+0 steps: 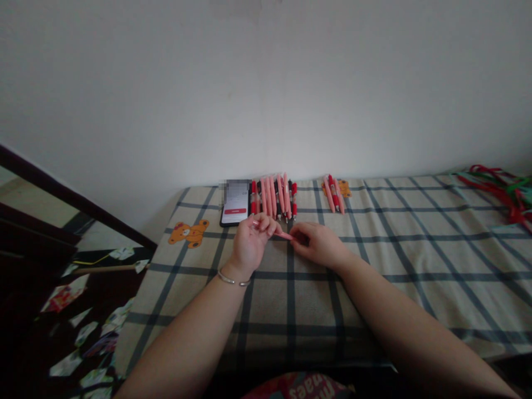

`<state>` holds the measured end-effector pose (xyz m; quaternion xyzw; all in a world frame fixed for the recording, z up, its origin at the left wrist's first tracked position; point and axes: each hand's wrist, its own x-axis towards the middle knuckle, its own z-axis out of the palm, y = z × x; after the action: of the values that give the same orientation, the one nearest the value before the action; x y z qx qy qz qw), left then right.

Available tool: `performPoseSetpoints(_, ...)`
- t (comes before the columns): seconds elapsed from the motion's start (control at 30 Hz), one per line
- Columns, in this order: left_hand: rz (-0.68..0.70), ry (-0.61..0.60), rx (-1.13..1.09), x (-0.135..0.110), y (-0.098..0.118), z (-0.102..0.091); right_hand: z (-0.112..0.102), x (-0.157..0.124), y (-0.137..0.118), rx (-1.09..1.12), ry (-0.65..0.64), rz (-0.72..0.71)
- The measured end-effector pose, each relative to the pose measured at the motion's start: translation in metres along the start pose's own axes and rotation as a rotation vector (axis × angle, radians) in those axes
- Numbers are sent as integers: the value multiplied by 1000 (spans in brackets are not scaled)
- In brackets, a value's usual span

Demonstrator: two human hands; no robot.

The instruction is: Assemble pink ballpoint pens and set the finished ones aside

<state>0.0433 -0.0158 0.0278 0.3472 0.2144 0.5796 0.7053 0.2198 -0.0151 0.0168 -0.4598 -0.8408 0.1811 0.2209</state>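
Observation:
Between my two hands, low over the checked cloth, is a pink pen [284, 236]. My left hand [253, 238], with a silver bangle at the wrist, has its fingers curled round one end. The fingertips of my right hand [318, 243] pinch the other end. Just beyond lies a row of several pens [272, 197], pink, red and black, side by side. A phone [235, 205] with a lit screen rests at the row's left, close to my left fingers. Off to the right is a smaller group of pens [333, 194], two pink and one red.
The checked tablecloth [266, 310] with printed bears covers the table, which meets a white wall [266, 88]. Red and green ribbons [499, 194] lie in a heap at the far right. Scraps of paper [66, 363] litter the dark area below the left edge.

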Motion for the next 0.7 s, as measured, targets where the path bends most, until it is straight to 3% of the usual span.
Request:
performPoseSetpoints(0.3, -39, 40, -29, 1, 0, -1, 0, -1, 1, 15, 0, -9)
performPoseSetpoints(0.7, 32, -71, -13, -1, -2, -3, -1, 0, 0, 37, 11, -5)
